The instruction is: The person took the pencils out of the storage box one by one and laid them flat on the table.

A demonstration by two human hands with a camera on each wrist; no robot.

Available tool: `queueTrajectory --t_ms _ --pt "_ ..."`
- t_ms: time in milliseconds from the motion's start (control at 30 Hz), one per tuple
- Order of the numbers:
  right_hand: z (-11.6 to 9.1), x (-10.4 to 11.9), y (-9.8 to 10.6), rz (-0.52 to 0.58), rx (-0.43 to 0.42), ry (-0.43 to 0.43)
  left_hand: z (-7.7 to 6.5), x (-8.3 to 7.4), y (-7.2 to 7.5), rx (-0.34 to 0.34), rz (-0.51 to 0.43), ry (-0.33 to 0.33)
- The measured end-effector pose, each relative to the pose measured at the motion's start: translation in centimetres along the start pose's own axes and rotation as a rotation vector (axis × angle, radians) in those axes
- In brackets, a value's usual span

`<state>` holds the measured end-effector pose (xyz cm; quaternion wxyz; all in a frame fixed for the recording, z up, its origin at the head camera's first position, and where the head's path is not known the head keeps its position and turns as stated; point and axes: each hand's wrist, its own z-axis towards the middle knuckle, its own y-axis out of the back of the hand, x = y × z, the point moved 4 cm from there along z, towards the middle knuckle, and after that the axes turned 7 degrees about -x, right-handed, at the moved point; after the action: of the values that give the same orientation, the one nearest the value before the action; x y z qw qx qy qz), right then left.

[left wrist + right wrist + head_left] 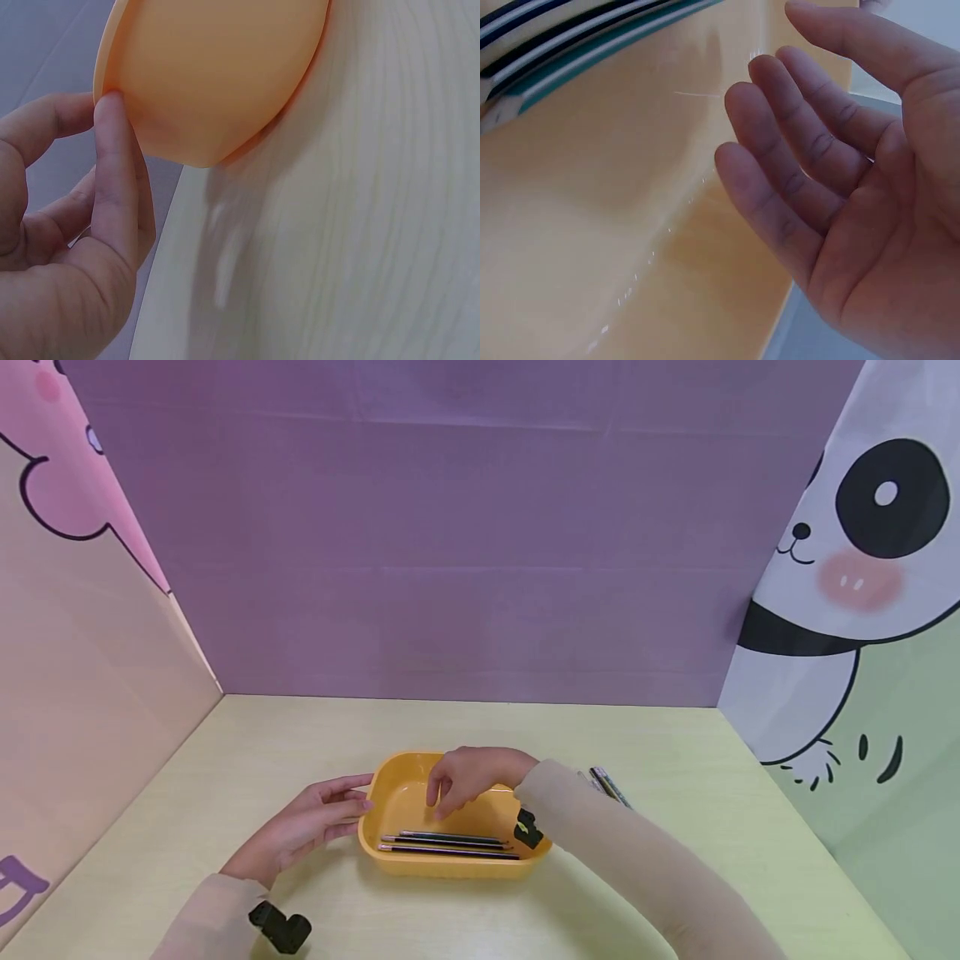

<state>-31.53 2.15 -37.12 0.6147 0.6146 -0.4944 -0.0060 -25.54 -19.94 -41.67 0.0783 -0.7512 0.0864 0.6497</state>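
Note:
A yellow plastic basin (420, 867) stands on the table, with several dark-striped pencils (450, 850) lying side by side along its near wall. My left hand (318, 818) pinches the basin's left rim between thumb and finger. In the left wrist view the fingertips (111, 112) press against the rim. Over the inside of the basin hovers my right hand (468, 779), its fingers loosely bent and holding nothing. The right wrist view shows its palm bare and the pencils (577, 45) some way from the fingers, one of them green.
More pencils (611, 787) lie on the pale wooden table (300, 735) to the right of the basin, partly hidden behind the right sleeve (630, 860). A purple wall (480, 568) closes the back, and printed panels flank both sides.

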Motion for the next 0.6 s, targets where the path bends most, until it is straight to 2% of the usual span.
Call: queueTrajectory --t_ms 267,600 --pt "1.2 -0.1 -1.4 -0.01 0.066 -0.001 0.0 0.2 0.1 -0.005 -0.004 0.005" --pt "1.9 0.1 -2.6 -0.092 0.082 0.018 0.0 0.1 0.0 -0.005 -0.006 0.002"
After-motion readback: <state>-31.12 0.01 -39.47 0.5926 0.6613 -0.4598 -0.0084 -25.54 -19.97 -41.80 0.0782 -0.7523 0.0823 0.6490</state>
